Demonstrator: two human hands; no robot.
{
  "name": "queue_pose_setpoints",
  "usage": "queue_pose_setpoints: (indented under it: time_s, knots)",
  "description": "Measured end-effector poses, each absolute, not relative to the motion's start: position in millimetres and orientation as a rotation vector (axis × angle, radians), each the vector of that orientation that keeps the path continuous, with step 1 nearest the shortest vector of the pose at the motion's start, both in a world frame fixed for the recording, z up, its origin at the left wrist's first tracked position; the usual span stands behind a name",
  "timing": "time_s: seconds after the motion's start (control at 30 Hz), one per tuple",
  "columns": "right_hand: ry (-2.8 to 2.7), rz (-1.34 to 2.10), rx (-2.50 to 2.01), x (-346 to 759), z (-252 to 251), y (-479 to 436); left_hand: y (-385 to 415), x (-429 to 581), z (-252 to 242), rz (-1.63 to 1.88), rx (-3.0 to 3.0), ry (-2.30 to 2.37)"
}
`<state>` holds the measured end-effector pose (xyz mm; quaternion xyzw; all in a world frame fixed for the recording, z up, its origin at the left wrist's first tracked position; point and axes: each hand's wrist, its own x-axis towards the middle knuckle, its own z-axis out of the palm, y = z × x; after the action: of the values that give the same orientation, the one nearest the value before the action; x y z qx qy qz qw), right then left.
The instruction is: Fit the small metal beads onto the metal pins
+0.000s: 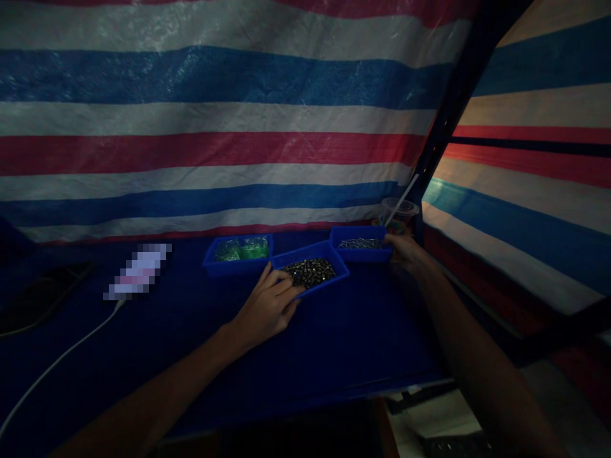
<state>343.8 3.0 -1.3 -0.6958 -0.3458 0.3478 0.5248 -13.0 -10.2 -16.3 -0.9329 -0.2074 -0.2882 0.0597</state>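
My left hand grips the near left corner of a blue plastic bin, fingers over its rim. Inside that bin lies a heap of small dark and brassy metal parts, too small to name. At the far right my right hand is closed on the right end of a second blue bin, which holds thin silvery metal pieces. A third blue bin, behind and left of my left hand, contains clear bags with green contents. The middle bin sits at an angle between the other two.
A phone with a blurred screen lies on the blue table, a white cable running from it. Behind the right bin stands a clear cup with a white straw. Striped sheeting hangs behind, and a dark post rises at the right.
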Motion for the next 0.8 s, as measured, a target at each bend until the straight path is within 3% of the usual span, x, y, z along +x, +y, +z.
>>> queue_pose_setpoints:
  time_s: [0.27, 0.47, 0.6, 0.8]
  knots:
    - [-0.935, 0.531, -1.664, 336, 6, 3, -22, -24, 3, -0.578, -3.126, -0.636]
    - [-0.899, 0.497, -1.692, 333, 6, 2, -3, -33, -13, -0.832, -3.165, -1.089]
    - [-0.859, 0.523, -1.675, 334, 2, 5, 1, -31, -17, -0.883, -3.231, -1.158]
    - [-0.849, 0.540, -1.644, 332, 4, 4, -11, -31, 4, -1.163, -2.880, -1.158]
